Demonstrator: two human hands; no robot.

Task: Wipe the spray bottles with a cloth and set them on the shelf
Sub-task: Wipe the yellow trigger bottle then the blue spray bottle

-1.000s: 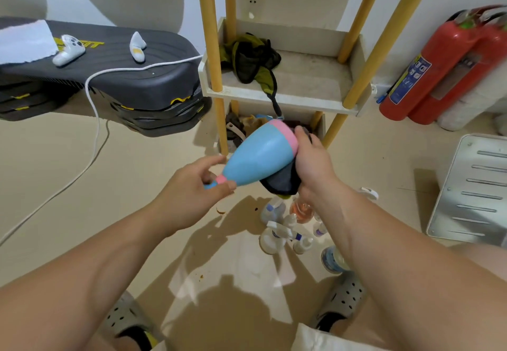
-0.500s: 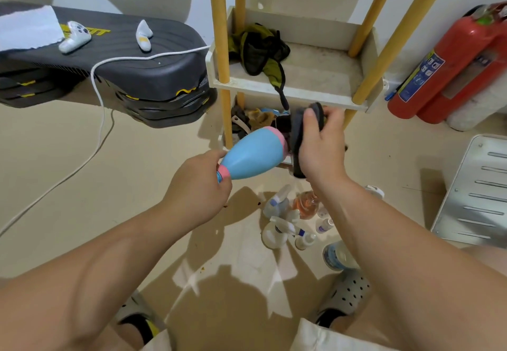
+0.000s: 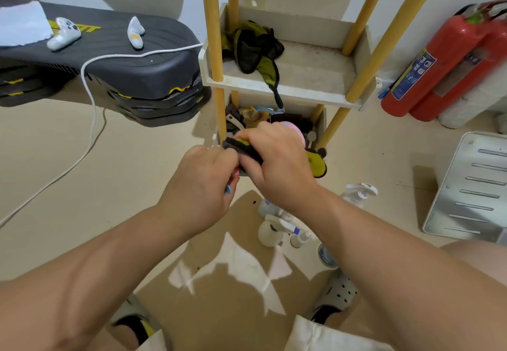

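Left grip point(image 3: 203, 186) is pinching the spray bottle point(image 3: 295, 130) by its neck, at six o'clock from the shelf point(image 3: 301, 90). Right grip point(image 3: 277, 158) is clenching the cloth point(image 3: 242, 146) around its body. Twisting the bottle while the cloth is sliding baseward should clean it evenly.

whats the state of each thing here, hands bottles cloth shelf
blue bottle: held off the floor between both hands, mostly hidden
cloth: pressed over the blue bottle
left hand: grips the bottle's neck end
right hand: grips the cloth on the bottle
shelf: upper tier holds a dark rag, no bottles
floor bottles: upright, not yet shelved
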